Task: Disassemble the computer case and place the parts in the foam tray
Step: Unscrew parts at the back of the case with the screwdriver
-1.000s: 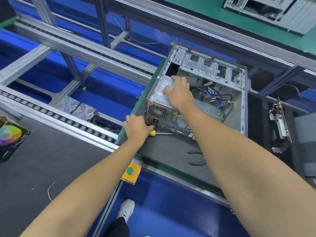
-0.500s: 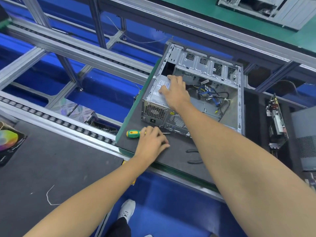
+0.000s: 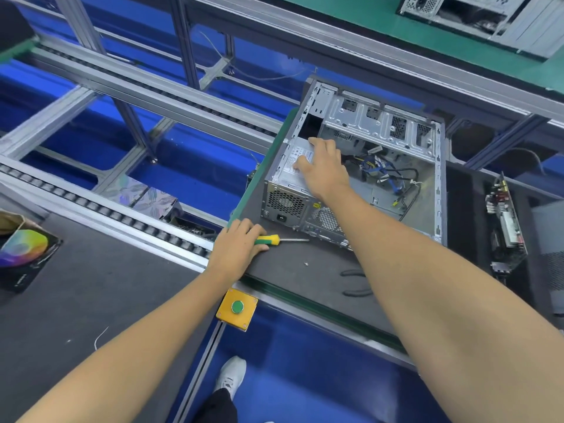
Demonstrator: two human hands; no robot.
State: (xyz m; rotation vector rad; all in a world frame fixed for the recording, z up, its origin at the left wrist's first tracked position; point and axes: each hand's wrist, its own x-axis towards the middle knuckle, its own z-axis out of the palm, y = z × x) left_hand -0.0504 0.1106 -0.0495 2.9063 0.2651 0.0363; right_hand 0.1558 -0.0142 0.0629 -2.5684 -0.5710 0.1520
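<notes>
Case (image 3: 406, 166) of the computer lies on its side w/ the side panel off, sitting on the dark foam tray (image 3: 305, 279) that rests on the green-edged bench. Right hand (image 3: 325, 169) lies flat on top of the power supply (image 3: 287, 184) in the near-left corner of the case, fingers nearly straight and spread over its white spec label; label text too small to read. A yellow warning sticker shows on the rear panel just beside the wrist, symbol not legible. Left hand (image 3: 236, 248) rests on the tray's front-left corner, fingers curled over the green end of the screwdriver (image 3: 282, 240); yellow part of the handle and the shaft stick out to the right, tip pointing along the case's rear face, lying on the foam. Loose screw (image 3: 305, 264) sits on the foam a bit nearer than the shaft. Cables (image 3: 387, 175), blue, yellow and black, are bunched inside the case. Expansion card (image 3: 505, 230) stands in a slot at the tray's right side, well apart from the case. Yellow box w/ a green push button (image 3: 237, 307) hangs off the bench's front rail. At far left a dark carton w/ a rainbow colour wheel (image 3: 23, 248) lies on the grey mat; its print is unreadable.
</notes>
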